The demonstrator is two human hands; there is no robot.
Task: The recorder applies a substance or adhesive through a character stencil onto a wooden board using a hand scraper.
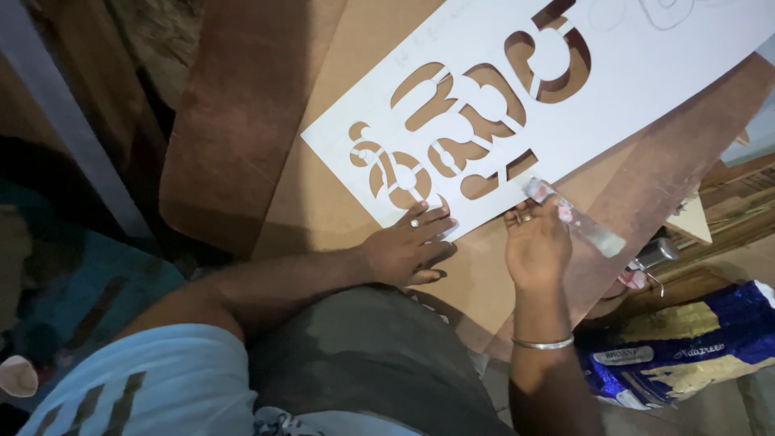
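Note:
A long white sheet (630, 73) with curved shapes cut out of it lies slanted across a brown board (323, 194). My left hand (408, 246) rests flat on the sheet's near corner, fingers spread, a ring on one finger. My right hand (534, 242), with a metal bangle at the wrist, grips a worn, paint-stained cutter knife (575, 220). The knife's tip touches the sheet's lower edge, just below the cut-out shapes.
A darker brown board (234, 137) lies to the left under the lighter one. A blue and gold plastic bag (686, 355) sits at lower right. A metal object (655, 253) and a pale wooden offcut (691, 220) lie at the right. My knee in grey cloth (371, 355) is below.

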